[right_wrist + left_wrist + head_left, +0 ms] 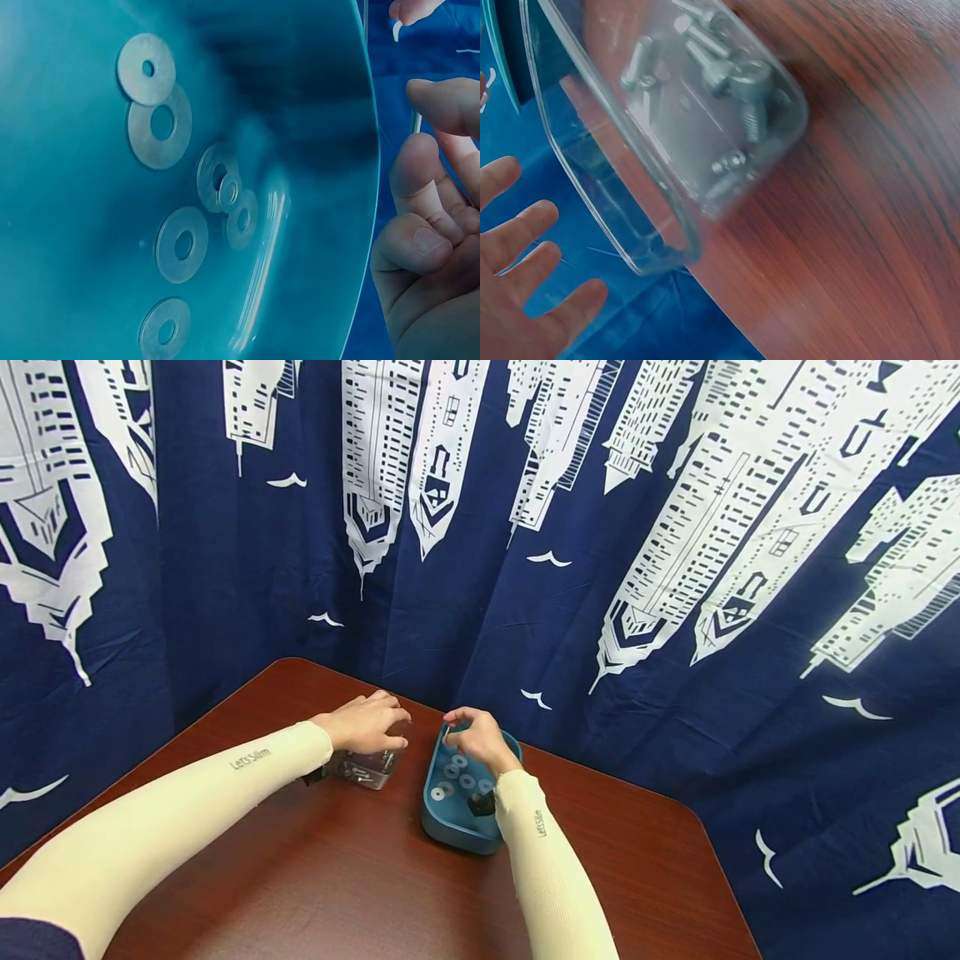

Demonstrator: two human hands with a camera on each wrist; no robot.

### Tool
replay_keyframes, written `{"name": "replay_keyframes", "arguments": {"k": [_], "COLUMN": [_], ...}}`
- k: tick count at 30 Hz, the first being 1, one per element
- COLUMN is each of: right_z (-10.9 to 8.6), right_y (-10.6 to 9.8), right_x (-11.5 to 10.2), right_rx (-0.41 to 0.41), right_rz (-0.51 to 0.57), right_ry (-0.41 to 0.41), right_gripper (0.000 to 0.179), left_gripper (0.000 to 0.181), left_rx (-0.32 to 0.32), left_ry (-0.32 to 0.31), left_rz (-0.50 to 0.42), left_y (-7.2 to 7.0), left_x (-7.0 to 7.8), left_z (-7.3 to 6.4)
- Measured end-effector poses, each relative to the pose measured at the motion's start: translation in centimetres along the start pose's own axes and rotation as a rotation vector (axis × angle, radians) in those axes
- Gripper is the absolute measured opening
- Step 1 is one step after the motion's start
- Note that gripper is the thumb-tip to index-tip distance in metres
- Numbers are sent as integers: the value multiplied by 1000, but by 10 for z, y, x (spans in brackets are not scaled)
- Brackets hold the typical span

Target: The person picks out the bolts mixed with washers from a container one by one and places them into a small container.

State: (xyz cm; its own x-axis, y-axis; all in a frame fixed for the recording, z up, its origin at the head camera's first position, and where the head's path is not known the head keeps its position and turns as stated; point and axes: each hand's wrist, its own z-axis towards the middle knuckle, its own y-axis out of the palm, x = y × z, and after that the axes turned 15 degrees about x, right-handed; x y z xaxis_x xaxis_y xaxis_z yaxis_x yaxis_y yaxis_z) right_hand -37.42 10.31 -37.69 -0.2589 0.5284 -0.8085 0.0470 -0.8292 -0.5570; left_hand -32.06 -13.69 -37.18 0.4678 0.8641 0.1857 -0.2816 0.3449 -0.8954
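Observation:
My left hand [367,724] hovers over a clear plastic box [365,774], its fingers loosely spread and holding nothing. In the left wrist view, the fingers [536,232] are apart from the rim of the box [667,191]. Several metal bolts [751,82] lie on the floor of that box. Above the far part of a blue tray [459,835], my right hand [480,742] pinches a thin washer [417,122] between thumb and finger, seen edge-on. Several flat washers [182,245] of differing sizes lie in the tray, some overlapping.
Both containers stand on a reddish-brown wooden table [322,860], the tray to the right of the box. Behind the table hangs a dark blue curtain [465,610] printed with white buildings and birds.

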Motion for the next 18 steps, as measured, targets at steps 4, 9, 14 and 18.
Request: {"name": "replay_keyframes", "arguments": {"k": [4, 9, 14, 18], "right_z": [1, 2, 2, 3], "right_y": [3, 6, 10, 14], "right_x": [-3, -7, -10, -12], "right_rx": [-15, -28, -41, -53], "right_rz": [4, 8, 11, 13], "right_ry": [-7, -23, -45, -58], "right_gripper": [30, 30, 29, 29], "left_gripper": [49, 51, 50, 48], "left_rx": [9, 9, 29, 47], "left_ry": [-6, -29, -28, -16], "left_rz": [10, 15, 12, 14], "left_y": [-3, -5, -6, -7], "left_x": [-6, -14, -21, -27], "left_z": [-3, -7, -12, -16]}}
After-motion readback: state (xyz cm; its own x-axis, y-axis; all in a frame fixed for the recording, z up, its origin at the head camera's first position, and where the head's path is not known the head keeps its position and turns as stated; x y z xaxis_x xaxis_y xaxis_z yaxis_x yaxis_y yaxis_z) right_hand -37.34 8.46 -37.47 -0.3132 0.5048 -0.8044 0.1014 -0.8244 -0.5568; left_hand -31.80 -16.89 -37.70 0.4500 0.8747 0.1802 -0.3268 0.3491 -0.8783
